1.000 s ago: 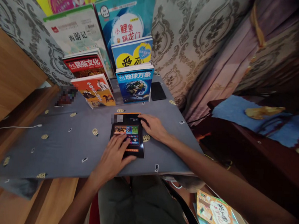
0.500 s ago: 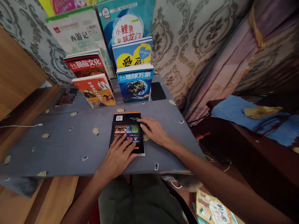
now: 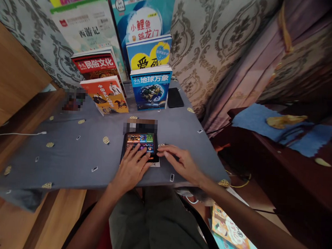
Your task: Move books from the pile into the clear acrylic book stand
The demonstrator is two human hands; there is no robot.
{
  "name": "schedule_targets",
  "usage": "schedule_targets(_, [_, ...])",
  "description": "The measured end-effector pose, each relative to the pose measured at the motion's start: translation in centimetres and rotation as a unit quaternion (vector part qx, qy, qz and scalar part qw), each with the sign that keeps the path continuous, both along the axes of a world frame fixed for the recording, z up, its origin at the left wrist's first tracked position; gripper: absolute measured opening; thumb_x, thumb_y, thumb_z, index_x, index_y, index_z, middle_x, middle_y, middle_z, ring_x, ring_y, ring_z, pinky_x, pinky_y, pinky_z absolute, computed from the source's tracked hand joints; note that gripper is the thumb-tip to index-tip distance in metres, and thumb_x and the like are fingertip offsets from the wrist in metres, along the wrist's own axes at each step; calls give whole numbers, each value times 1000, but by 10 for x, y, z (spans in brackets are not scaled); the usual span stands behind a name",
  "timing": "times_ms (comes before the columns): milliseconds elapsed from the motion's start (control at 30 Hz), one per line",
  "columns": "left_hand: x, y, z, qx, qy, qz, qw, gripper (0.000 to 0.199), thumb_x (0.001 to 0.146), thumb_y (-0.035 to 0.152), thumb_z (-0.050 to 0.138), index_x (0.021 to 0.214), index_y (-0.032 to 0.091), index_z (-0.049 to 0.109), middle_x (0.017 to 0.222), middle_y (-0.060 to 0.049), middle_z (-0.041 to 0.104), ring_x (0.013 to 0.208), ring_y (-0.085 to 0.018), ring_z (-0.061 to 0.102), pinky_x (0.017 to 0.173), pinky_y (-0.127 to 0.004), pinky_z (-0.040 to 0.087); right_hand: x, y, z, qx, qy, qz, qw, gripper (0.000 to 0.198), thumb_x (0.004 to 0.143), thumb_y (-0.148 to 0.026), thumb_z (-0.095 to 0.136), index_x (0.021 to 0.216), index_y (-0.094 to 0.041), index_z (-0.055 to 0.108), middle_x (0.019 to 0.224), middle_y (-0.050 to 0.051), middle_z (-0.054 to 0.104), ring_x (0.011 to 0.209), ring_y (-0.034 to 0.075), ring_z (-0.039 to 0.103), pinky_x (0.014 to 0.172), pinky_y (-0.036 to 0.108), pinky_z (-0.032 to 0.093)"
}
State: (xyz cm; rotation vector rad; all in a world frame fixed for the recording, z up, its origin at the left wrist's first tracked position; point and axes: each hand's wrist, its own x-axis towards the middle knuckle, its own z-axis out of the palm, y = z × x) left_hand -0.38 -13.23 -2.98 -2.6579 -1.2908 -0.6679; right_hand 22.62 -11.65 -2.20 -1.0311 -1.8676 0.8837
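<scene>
A dark book [image 3: 125,139] lies on the cloth-covered table before me, its cover printed with a grid of small colourful pictures. Across its lower part my left hand [image 3: 132,163] rests flat, fingers spread, covering some of the pictures. My right hand [image 3: 182,160] is at the book's right edge. Its fingers reach out towards the left with the tips at that edge, and the thumb sits just below them. I see nothing held in it, though whether the fingertips press on the edge is hard to make out.
Behind the book stand an orange book [image 3: 104,97], a red book [image 3: 98,67], a blue globe book [image 3: 150,90] and taller ones. A black flat object [image 3: 175,98] lies beside them. A white cable [image 3: 18,132] crosses the left side. More books [image 3: 230,228] lie low at right.
My right hand has slid down along the book's right edge towards me, from near its top corner to about mid-height. My left hand stays flat on the book. The view has shifted slightly.
</scene>
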Motion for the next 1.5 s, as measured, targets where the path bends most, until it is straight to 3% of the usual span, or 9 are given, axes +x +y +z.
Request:
schedule_targets(367, [-1, -1, 2, 10, 1, -12, 1000, 34, 96, 39, 60, 123, 18, 66, 130, -10, 69, 132, -32, 57, 111, -57, 46, -5, -24, 4, 83, -59, 44, 994, 25, 101, -25, 46, 111, -22, 69, 108, 10, 74, 106, 24, 66, 92, 45, 56])
schedule_targets(567, [-2, -1, 3, 14, -2, -12, 1000, 35, 97, 39, 59, 124, 18, 65, 130, -10, 69, 132, -32, 57, 111, -57, 47, -3, -16, 6, 72, -91, 54, 992, 27, 101, -25, 45, 115, -23, 68, 104, 9, 73, 102, 23, 66, 91, 44, 55])
schedule_targets(767, [6, -3, 9, -8, -7, 14, 1000, 32, 97, 43, 57, 116, 19, 67, 126, -10, 70, 130, -31, 58, 111, -57, 46, -17, 44, 1, 98, -125, 68, 985, 28, 100, -23, 44, 114, -20, 68, 113, 11, 73, 109, 23, 66, 99, 45, 52])
schedule_targets(933, [29, -10, 12, -38, 2, 87, 995, 47, 93, 58, 55, 112, 16, 66, 118, -16, 68, 129, -38, 56, 107, -64, 45, -36, 111, -9, 125, -208, 18, 970, 30, 94, -17, 50, 119, -18, 68, 130, 14, 67, 127, 28, 58, 105, 52, 46])
schedule_targets(1067, [40, -15, 9, -29, 24, 111, 993, 56, 91, 61, 57, 120, 15, 61, 123, -17, 65, 131, -42, 53, 107, -67, 43, -40, 131, -18, 135, -221, -4, 966, 32, 94, -15, 50, 122, -15, 66, 135, 15, 65, 130, 28, 57, 108, 50, 44])
schedule_targets(1267, [19, -9, 7, -45, -21, 84, 995, 47, 95, 53, 56, 127, 19, 57, 131, -15, 62, 130, -35, 54, 109, -60, 44, -40, 126, -20, 145, -239, -6, 960, 33, 96, -16, 48, 125, -14, 65, 139, 15, 63, 135, 27, 54, 112, 48, 41])
schedule_targets(1400, [-7, 3, 1, -38, -69, 161, 984, 46, 99, 47, 51, 136, 20, 50, 144, -20, 53, 136, -35, 49, 106, -58, 46, -44, 108, -15, 155, -289, -45, 944, 37, 97, -15, 45, 128, -14, 64, 143, 17, 59, 139, 29, 50, 113, 52, 41])
schedule_targets(1500, [-18, 7, -4, -40, -84, 197, 976, 49, 100, 47, 48, 140, 20, 45, 144, -21, 53, 139, -36, 46, 106, -60, 45, -46, 85, -14, 173, -324, -77, 927, 38, 98, -19, 45, 132, -17, 62, 145, 17, 58, 140, 32, 48, 111, 54, 43])
